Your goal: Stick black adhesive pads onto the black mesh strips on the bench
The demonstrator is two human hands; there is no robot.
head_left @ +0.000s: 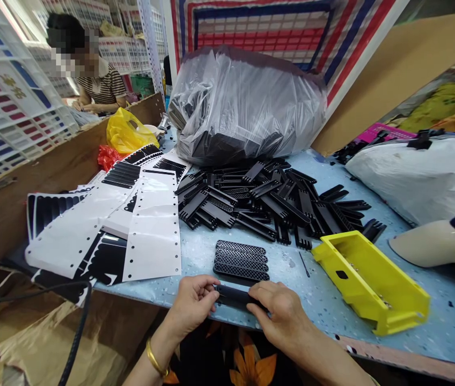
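Near the table's front edge, a long black plastic piece [231,294] with a rounded end lies between my hands. My left hand [197,300] pinches its left end between thumb and fingers. Around its right end, the fingers and thumb of my right hand [278,308] are closed. Just beyond it lies a neat row of several black pieces with a mesh pattern [241,260]. Farther back spreads a loose heap of black plastic pieces [251,195]. To the left, white sheets [153,225] with punched holes overlap other sheets bearing black strips [120,174].
A yellow bin [372,281] with small bits inside stands at right, a thin dark stick [305,264] beside it. Behind the heap sits a large clear plastic bag [247,107] of black parts. A cream-coloured device [432,241] is far right. Another person [98,80] sits back left.
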